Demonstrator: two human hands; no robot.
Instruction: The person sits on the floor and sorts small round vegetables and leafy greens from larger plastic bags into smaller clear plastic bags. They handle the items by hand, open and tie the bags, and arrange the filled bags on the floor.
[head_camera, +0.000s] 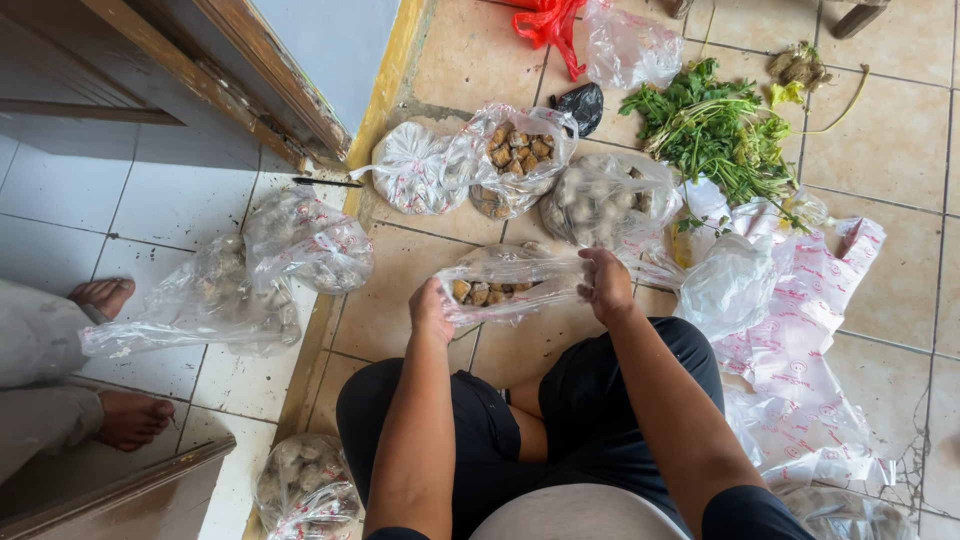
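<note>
I sit on the tiled floor with both hands around a clear plastic bag (505, 282) that holds several brown fried chunks. My left hand (430, 310) grips the bag's left end. My right hand (608, 285) pinches the bag's right end, where the plastic is gathered. The bag lies stretched between the two hands just above the floor, in front of my knees.
Several filled plastic bags lie around: an open one with brown chunks (518, 158), a tied white one (410, 168), a pale-filled one (605, 200), more at the left (305, 240). Green herbs (712, 128) and loose empty bags (800, 330) lie right. Another person's bare feet (130, 418) rest at the left.
</note>
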